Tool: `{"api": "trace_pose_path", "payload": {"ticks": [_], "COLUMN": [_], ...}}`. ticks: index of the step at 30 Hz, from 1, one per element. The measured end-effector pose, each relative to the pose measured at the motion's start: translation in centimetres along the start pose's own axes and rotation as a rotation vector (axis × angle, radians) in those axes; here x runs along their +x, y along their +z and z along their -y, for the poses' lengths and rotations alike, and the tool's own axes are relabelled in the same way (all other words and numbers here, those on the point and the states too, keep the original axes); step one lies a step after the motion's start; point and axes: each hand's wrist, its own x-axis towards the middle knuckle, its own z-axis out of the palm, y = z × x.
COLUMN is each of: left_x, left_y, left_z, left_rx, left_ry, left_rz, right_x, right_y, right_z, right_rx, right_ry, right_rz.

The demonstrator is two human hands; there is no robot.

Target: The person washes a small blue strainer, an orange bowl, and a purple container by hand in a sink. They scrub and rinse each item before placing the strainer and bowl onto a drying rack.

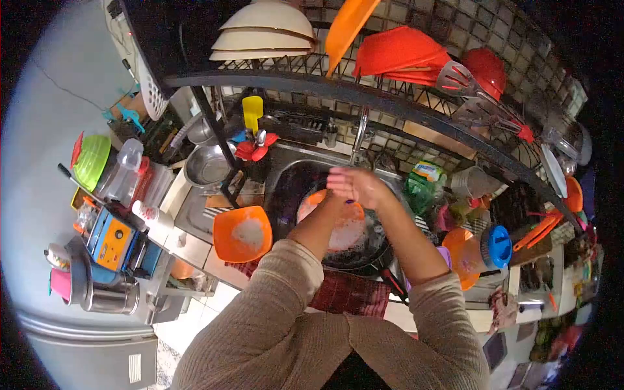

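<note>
My two hands are together over the sink, in front of the faucet [361, 133]. My right hand [365, 186] lies across my left hand [337, 199], its slightly blurred fingers stretched to the left. Most of my left hand is hidden beneath it, so its fingers do not show. No object is visible in my right hand. Below them, a soapy orange dish [348, 235] rests in a black pan [374, 253] in the sink. To the left, an orange square bowl [224, 237] holds white suds.
A dark rack [273, 77] with cream bowls [263, 32] and red bowls [400, 53] spans above the sink. A green bottle [422, 188] and an orange container [463, 250] stand right. A metal bowl [208, 166] sits left; a dark red cloth [344, 298] lies along the front edge.
</note>
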Motion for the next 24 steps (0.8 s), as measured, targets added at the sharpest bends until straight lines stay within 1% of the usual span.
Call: {"api": "trace_pose_path", "payload": {"ticks": [1, 3, 4, 5, 7, 8, 9, 11, 12, 13, 15, 16, 17, 19, 20, 21, 23, 24], "left_x": [0.2, 0.4, 0.6, 0.7, 0.5, 0.3, 0.3, 0.0, -0.2, -0.1, -0.5, -0.8, -1.0, -0.9, -0.8, -0.7, -0.7, -1.0], "left_y": [0.0, 0.0, -0.1, -0.2, -0.5, -0.7, -0.9, -1.0, -0.9, -0.5, -1.0, -0.9, -1.0, -1.3, -1.6, -2.0, -3.0, -3.6], "left_z": [0.0, 0.3, 0.4, 0.5, 0.5, 0.6, 0.6, 0.7, 0.6, 0.1, 0.5, 0.4, 0.3, 0.5, 0.7, 1.1, 2.0, 2.5], "left_rx": [-0.003, -0.002, -0.005, -0.008, -0.011, -0.018, -0.017, -0.026, -0.036, -0.044, -0.048, -0.056, -0.065, -0.086, -0.101, -0.123, -0.195, -0.25], "left_ry": [-0.004, -0.013, -0.018, -0.023, -0.03, -0.032, -0.034, -0.04, -0.044, -0.041, -0.032, -0.028, -0.026, -0.023, -0.034, -0.051, -0.094, -0.115], "left_rz": [0.01, 0.026, 0.031, 0.034, 0.046, 0.049, 0.051, 0.054, 0.053, 0.057, 0.044, 0.04, 0.035, 0.025, 0.024, 0.025, 0.035, 0.034], "right_x": [0.7, 3.1, 3.8, 4.1, 3.5, 2.4, 1.3, -0.3, -0.8, -1.0, -0.6, 0.2, 0.9, 2.3, 2.9, 3.6, 4.9, 4.6], "right_y": [-0.8, -3.2, -3.6, -3.8, -1.2, 0.4, 1.7, 3.4, 3.5, 3.1, 1.7, 0.7, -0.4, -2.4, -2.9, -3.4, -3.8, -1.6], "right_z": [0.1, -1.0, -1.0, -1.5, -0.6, -0.2, 0.2, 0.5, 0.5, 0.3, 0.0, -0.4, -0.8, -1.5, -1.5, -1.6, -1.9, -1.4], "right_rx": [0.005, 0.324, 0.448, 0.451, 0.406, 0.273, 0.269, 0.091, -0.007, -0.01, 0.006, 0.066, 0.062, 0.159, 0.263, 0.258, 0.131, -0.064], "right_ry": [-0.002, -0.12, -0.147, -0.149, -0.125, -0.062, -0.062, 0.117, 0.163, 0.166, 0.129, 0.094, 0.09, -0.212, -0.255, -0.252, -0.295, -0.342], "right_rz": [-0.013, -0.084, -0.094, -0.102, -0.185, -0.091, -0.095, 0.316, 0.342, 0.339, 0.235, 0.02, 0.019, -0.243, -0.248, -0.243, -0.118, -0.305]}}
